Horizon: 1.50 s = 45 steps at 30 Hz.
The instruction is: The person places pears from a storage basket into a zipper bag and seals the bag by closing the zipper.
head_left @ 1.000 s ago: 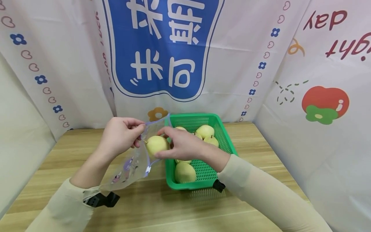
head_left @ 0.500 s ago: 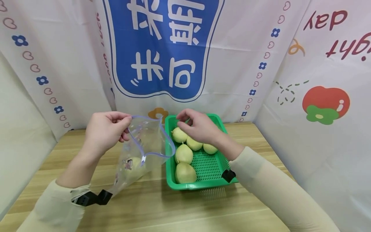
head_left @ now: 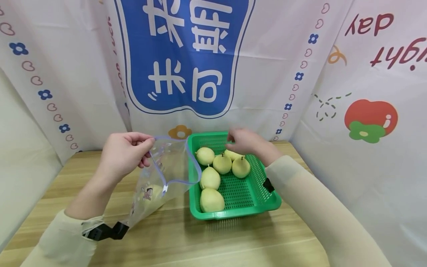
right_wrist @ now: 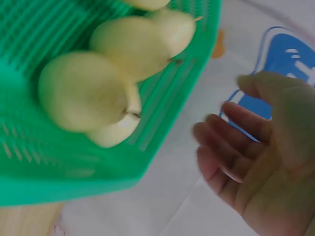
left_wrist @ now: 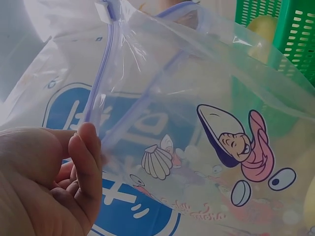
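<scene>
Right hand (head_left: 245,141), empty with loosely bent fingers, has shifted rearward over the green basket (head_left: 253,210) of pears (head_left: 241,167); left hand (head_left: 128,152) pinches the bag (head_left: 176,159), one pear (head_left: 153,193) visible inside, suggesting bagging is between fruits.

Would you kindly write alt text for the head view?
A person's left hand pinches the edge of a clear zip bag with a pear inside; the right hand is over a green basket holding six visible pears on a wood-grain table.
</scene>
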{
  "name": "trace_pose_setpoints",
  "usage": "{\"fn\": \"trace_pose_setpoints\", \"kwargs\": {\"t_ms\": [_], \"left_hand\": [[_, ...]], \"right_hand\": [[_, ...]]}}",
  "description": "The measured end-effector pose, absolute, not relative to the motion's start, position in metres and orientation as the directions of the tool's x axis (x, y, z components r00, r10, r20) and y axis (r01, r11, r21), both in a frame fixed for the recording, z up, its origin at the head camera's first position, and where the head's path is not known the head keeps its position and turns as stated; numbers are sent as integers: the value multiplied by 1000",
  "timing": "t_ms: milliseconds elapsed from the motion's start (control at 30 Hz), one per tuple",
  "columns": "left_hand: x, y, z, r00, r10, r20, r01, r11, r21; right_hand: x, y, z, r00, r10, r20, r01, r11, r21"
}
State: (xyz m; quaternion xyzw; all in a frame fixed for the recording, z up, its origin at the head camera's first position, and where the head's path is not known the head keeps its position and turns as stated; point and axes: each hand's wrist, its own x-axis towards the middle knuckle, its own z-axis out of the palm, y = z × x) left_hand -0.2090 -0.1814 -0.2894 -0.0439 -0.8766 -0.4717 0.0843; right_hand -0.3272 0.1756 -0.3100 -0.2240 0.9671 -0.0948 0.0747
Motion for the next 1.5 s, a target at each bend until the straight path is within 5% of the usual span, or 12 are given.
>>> {"fn": "trace_pose_setpoints", "kwargs": {"t_ms": [233,500,800,1000,1300,1500], "left_hand": [[-207,-179,-290,-985,14,171,149,564,812],[-209,-174,-290,-986,45,161,158,565,810],[-211,-173,-290,-987,59,146,154,563,812],[-210,-174,-290,-988,60,144,153,563,812],[-209,-177,-290,-989,52,138,144,563,814],[-209,-178,-289,-991,48,126,131,571,810]], "right_hand": [[-336,185,-328,-874,-308,-375,-364,927,90],[-333,198,-342,-863,-265,-430,-318,947,54],[-334,207,-318,-863,-373,-341,-338,928,-158],[-323,203,-287,-888,-428,-170,-375,886,-271],[-290,165,-235,-872,-471,134,-466,716,-520],[-270,125,-226,-810,-556,184,-536,576,-617]]}}
